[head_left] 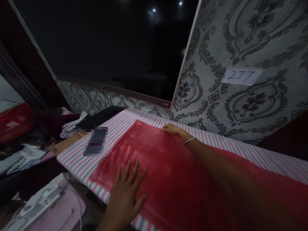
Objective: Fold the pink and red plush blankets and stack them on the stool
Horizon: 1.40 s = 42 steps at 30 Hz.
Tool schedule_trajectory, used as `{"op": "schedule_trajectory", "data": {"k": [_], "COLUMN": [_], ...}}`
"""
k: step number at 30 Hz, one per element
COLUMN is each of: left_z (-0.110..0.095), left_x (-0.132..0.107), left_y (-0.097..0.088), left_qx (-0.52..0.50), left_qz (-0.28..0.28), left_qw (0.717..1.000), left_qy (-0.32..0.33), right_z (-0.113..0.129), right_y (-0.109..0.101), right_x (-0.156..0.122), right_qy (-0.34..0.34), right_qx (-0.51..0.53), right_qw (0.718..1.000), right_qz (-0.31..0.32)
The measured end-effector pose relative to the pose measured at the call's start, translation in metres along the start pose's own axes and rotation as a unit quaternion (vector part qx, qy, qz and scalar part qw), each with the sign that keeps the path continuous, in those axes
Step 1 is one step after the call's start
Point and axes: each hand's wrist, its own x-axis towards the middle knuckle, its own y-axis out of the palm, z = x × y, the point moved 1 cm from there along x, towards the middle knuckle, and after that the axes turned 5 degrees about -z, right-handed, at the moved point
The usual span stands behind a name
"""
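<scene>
Mostly flat, plush red cloth; left hand splayed, right hand curled, grip unclear.

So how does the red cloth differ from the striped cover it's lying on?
The red cloth looks plush and mostly one colour; the striped cover has pink, white and grey bands. The red cloth lies on top; the striped cover is partly hidden beneath it. Both are spread out.
</scene>
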Motion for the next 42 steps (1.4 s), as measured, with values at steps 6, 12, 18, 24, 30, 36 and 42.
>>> {"op": "schedule_trajectory", "data": {"k": [6,12,18,24,30,36,42], "left_z": [-0.003,-0.01,-0.008,-0.003,-0.005,-0.003,0.034], "left_x": [0.0,-0.004,-0.01,-0.015,-0.014,-0.016,-0.004], "left_y": [-0.002,-0.001,0.011,0.019,0.015,0.012,0.002], "left_qx": [-0.001,0.025,0.048,0.059,0.058,0.048,0.078], "left_qz": [0.016,-0.058,-0.06,-0.02,-0.009,-0.018,-0.081], "left_qw": [1.0,0.995,0.99,0.99,0.991,0.992,0.983], "left_qy": [-0.006,-0.08,-0.117,-0.125,-0.12,-0.119,-0.142], "right_z": [0.0,0.034,0.083,0.093,0.107,0.123,0.125], "right_y": [0.015,0.021,0.052,0.068,0.071,0.082,0.085], "right_x": [0.004,0.019,0.053,0.06,0.061,0.065,0.067], "right_qy": [0.025,0.013,0.012,0.007,0.006,-0.001,-0.013], "right_qx": [0.005,0.033,0.004,-0.032,-0.031,-0.045,-0.065], "right_qw": [0.999,0.999,1.0,0.999,0.999,0.999,0.998], "right_qz": [-0.031,0.011,0.02,-0.035,-0.012,-0.024,-0.02]}}
